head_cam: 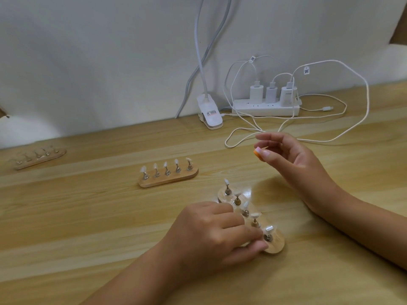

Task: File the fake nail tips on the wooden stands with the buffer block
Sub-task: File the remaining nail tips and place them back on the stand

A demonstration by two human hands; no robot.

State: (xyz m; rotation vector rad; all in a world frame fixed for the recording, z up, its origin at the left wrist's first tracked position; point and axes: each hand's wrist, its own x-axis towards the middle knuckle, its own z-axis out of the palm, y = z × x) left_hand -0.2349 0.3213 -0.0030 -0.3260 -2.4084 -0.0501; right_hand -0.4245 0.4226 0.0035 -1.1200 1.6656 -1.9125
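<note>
A wooden stand (276, 244) with several fake nail tips on metal pegs lies near me, turned end-on. My left hand (211, 234) grips its left side, fingers on the wood beside the nearest tip (269, 228). My right hand (290, 157) hovers above and to the right, pinching a small orange and white buffer block (258, 153) between thumb and fingers, clear of the tips. A second stand (168, 179) with several tips sits further back at the centre. A third stand (39, 158) lies far left.
A white power strip (265, 107) with three chargers sits by the wall, its cables (242, 133) looping over the table behind my right hand. A white clip lamp base (210, 113) stands to its left. The wooden table (88, 216) stretches left and forward.
</note>
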